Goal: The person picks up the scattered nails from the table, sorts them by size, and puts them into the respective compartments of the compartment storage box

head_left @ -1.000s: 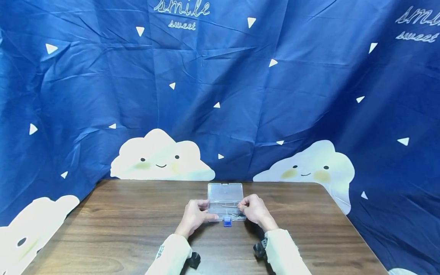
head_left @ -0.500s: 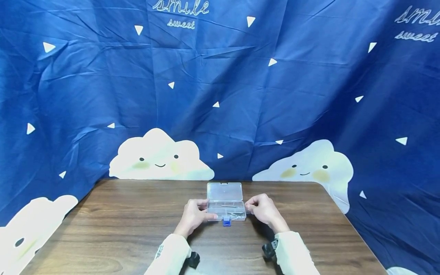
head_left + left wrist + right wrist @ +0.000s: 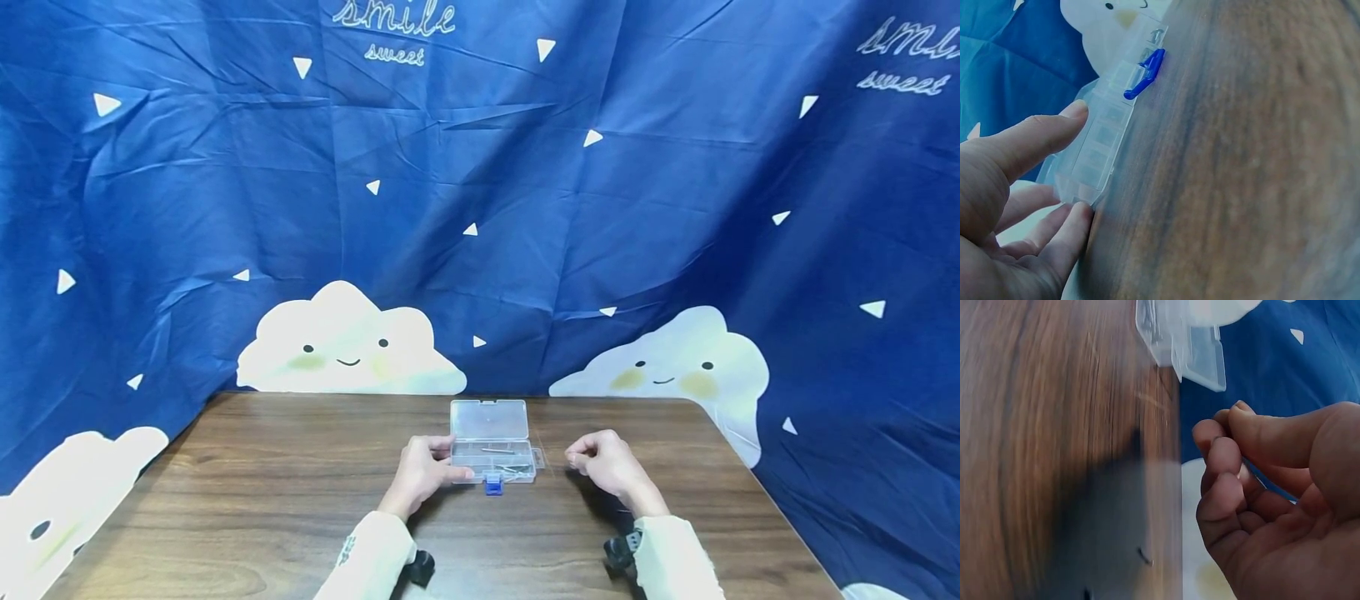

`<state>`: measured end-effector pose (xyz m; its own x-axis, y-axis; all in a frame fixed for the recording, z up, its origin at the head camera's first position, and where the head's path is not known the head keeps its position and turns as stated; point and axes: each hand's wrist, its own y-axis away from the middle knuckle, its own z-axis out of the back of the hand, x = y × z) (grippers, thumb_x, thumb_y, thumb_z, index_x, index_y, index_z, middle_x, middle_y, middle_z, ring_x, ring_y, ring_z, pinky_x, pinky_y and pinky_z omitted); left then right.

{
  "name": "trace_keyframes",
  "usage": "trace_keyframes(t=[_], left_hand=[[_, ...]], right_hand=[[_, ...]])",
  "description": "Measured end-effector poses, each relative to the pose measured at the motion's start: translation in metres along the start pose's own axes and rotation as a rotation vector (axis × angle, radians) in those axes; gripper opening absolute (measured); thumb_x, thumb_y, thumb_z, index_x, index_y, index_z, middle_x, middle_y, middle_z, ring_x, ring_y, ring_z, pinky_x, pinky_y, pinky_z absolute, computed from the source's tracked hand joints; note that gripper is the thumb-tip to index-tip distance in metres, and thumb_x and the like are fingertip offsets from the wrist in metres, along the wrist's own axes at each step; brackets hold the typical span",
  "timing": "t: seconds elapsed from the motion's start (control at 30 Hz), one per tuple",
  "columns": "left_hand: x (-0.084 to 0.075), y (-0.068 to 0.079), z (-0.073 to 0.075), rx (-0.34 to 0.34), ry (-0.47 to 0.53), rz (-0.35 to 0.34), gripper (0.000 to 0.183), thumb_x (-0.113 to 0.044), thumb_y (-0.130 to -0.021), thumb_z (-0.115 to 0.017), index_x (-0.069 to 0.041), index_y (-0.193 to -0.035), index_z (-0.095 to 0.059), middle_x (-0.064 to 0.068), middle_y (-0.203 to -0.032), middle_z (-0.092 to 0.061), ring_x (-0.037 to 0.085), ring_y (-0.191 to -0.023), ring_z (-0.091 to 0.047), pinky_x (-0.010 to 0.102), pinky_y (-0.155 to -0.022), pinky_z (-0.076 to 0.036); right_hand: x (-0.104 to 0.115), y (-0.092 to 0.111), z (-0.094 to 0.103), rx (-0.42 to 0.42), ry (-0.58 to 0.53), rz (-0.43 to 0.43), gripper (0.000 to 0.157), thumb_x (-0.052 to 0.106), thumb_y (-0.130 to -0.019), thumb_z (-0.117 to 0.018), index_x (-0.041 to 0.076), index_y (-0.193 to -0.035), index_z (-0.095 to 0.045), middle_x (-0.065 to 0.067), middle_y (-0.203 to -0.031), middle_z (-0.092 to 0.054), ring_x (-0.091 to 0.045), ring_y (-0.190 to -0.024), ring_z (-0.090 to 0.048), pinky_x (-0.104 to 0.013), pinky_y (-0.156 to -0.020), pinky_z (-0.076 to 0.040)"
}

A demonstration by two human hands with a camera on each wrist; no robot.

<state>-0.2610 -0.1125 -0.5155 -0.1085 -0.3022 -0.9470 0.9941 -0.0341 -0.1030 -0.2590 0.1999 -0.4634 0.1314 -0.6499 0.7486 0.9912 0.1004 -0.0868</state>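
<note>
Head view: over the table (image 3: 285, 475), your right hand (image 3: 609, 461) has drawn away rightward, thumb against curled fingers; your left hand (image 3: 423, 472) still grips the open clear box (image 3: 468, 460) near the back edge, slender metal pieces (image 3: 498, 451) inside.

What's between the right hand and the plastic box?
In the head view, a small clear piece by the box, then brown table before the right hand.

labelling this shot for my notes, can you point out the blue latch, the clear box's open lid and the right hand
Blue latch (image 3: 492, 484): head view, middle of its front.
Open lid (image 3: 489, 420): head view, middle of its clear panel.
Right hand (image 3: 613, 467): head view, back of the hand.
</note>
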Motion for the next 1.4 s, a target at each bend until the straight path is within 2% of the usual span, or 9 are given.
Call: trace_keyframes(t=[0.3,0.43,0.63,0.8,0.97,1.1,1.4], left_hand=[[0.0,-0.001,0.0,0.01,0.003,0.002,0.072,-0.004,-0.063,-0.095,0.009,-0.127,-0.064,0.019,-0.111,-0.071,0.025,-0.098,-0.069,0.032,-0.078,-0.058],[0.001,-0.002,0.001,0.007,0.001,0.002,0.072,-0.005,-0.063,-0.095,0.009,-0.127,-0.064,0.018,-0.11,-0.072,0.023,-0.097,-0.069,0.033,-0.078,-0.058],[0.002,-0.002,0.001,0.004,-0.005,-0.001,0.072,-0.006,-0.063,-0.095,0.008,-0.127,-0.064,0.017,-0.108,-0.073,0.022,-0.096,-0.069,0.032,-0.078,-0.058],[0.002,-0.001,0.001,0.002,-0.008,-0.004,0.072,-0.006,-0.063,-0.096,0.008,-0.126,-0.065,0.017,-0.108,-0.073,0.023,-0.096,-0.069,0.032,-0.078,-0.058],[0.001,-0.002,0.001,0.001,-0.007,-0.009,0.072,-0.007,-0.063,-0.096,0.008,-0.127,-0.065,0.016,-0.105,-0.073,0.022,-0.095,-0.069,0.033,-0.079,-0.058],[0.001,-0.003,0.001,0.002,-0.008,-0.006,0.072,-0.007,-0.063,-0.096,0.008,-0.127,-0.065,0.016,-0.105,-0.073,0.022,-0.095,-0.069,0.032,-0.079,-0.058],[0.001,-0.002,0.002,0.003,0.001,-0.005,0.072,-0.007,-0.063,-0.096,0.008,-0.127,-0.065,0.017,-0.106,-0.073,0.023,-0.097,-0.069,0.033,-0.079,-0.058]], right_hand=[[-0.024,0.01,0.023,-0.002,-0.016,-0.04,0.005,-0.003,-0.089,-0.07,-0.003,-0.088,-0.074,-0.002,-0.072,-0.065,-0.016,-0.068,-0.056,-0.03,-0.065,-0.047],[-0.036,0.012,0.033,-0.013,0.028,-0.045,0.004,0.0,-0.089,-0.071,0.0,-0.087,-0.074,-0.002,-0.075,-0.066,-0.016,-0.069,-0.057,-0.032,-0.066,-0.047],[-0.047,0.017,0.044,-0.027,0.107,-0.107,0.004,0.007,-0.088,-0.073,0.005,-0.085,-0.075,-0.002,-0.08,-0.068,-0.019,-0.078,-0.059,-0.036,-0.073,-0.047],[-0.055,0.017,0.046,-0.024,0.145,-0.135,0.004,0.008,-0.086,-0.074,0.005,-0.089,-0.075,-0.003,-0.085,-0.07,-0.025,-0.088,-0.061,-0.045,-0.081,-0.048],[-0.061,0.015,0.047,-0.025,0.17,-0.132,0.019,0.003,-0.083,-0.076,0.003,-0.102,-0.076,-0.01,-0.094,-0.074,-0.036,-0.099,-0.064,-0.056,-0.09,-0.047],[-0.065,0.015,0.046,-0.011,0.208,-0.125,0.023,0.002,-0.083,-0.077,0.003,-0.105,-0.077,-0.013,-0.103,-0.074,-0.044,-0.11,-0.061,-0.063,-0.094,-0.043],[-0.062,0.015,0.047,-0.034,0.246,-0.104,0.011,0.005,-0.082,-0.079,0.007,-0.093,-0.079,-0.008,-0.09,-0.074,-0.037,-0.097,-0.065,-0.059,-0.09,-0.046]])
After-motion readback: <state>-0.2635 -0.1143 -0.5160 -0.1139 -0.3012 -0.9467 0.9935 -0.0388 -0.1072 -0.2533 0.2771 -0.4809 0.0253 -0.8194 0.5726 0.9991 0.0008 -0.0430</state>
